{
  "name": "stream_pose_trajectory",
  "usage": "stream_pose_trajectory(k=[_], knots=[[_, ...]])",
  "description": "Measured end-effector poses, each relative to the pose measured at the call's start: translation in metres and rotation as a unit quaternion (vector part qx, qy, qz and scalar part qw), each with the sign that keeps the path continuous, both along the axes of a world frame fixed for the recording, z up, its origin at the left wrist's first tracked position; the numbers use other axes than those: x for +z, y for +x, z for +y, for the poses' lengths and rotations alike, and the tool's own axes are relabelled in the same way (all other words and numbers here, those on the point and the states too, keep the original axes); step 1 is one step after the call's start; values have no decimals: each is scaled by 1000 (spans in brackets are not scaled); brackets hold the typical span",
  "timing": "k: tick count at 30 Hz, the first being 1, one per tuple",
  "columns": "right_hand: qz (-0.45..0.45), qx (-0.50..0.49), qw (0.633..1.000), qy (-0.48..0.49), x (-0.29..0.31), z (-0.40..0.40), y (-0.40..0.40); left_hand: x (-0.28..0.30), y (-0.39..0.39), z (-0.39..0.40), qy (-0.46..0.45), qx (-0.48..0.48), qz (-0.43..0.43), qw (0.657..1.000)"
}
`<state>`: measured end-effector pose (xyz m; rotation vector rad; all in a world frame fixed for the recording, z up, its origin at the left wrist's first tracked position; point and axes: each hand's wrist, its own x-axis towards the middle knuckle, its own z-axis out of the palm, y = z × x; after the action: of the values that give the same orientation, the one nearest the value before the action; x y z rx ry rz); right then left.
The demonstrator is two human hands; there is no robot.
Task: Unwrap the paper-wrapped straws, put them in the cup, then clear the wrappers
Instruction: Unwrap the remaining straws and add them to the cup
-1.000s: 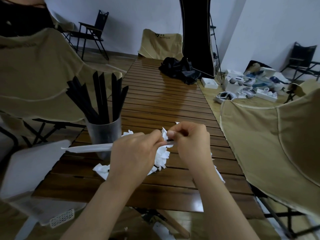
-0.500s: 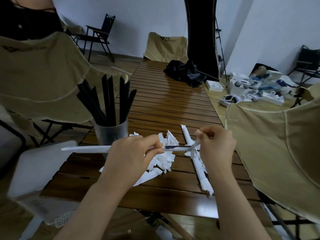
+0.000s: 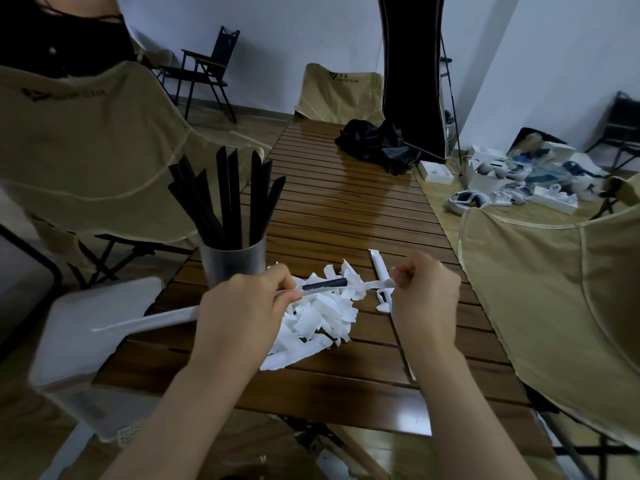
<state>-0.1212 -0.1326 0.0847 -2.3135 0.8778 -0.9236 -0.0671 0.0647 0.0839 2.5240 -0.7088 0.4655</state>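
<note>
My left hand (image 3: 242, 306) grips a paper-wrapped straw (image 3: 156, 318) whose white wrapped length sticks out to the left. Its bare black end (image 3: 323, 284) shows between my hands. My right hand (image 3: 424, 292) pinches the torn strip of wrapper (image 3: 367, 285) and holds it taut to the right. Beneath my hands lies a pile of white wrappers (image 3: 322, 317) on the slatted wooden table (image 3: 346, 216). A metal cup (image 3: 232, 259) with several black straws (image 3: 228, 202) stands at the table's left edge, just beyond my left hand. Another wrapped straw (image 3: 379, 268) lies near my right hand.
Tan folding chairs stand at left (image 3: 86, 150), right (image 3: 554, 306) and the far end (image 3: 339, 95). A black bag (image 3: 377, 143) lies on the far part of the table. A white stool (image 3: 90, 327) sits at lower left. White boxes and headsets (image 3: 502, 181) clutter the floor at right.
My right hand has pulled away to the right with the torn wrapper strip, baring more of the straw's black end. My left hand kept its grip on the wrapped part.
</note>
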Motion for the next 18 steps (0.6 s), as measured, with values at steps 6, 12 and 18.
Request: stream_pose_trajectory(k=[6,12,18], knots=[[-35,-36,998,-34,-12,-18,-4,4,2,10,21,91,2,996],[144,143,976,86,-21,-2,6,3,8,15,24,41,33,998],[162,291,941,56,-12,24,8,-2,11,14,43,-21,76,996]])
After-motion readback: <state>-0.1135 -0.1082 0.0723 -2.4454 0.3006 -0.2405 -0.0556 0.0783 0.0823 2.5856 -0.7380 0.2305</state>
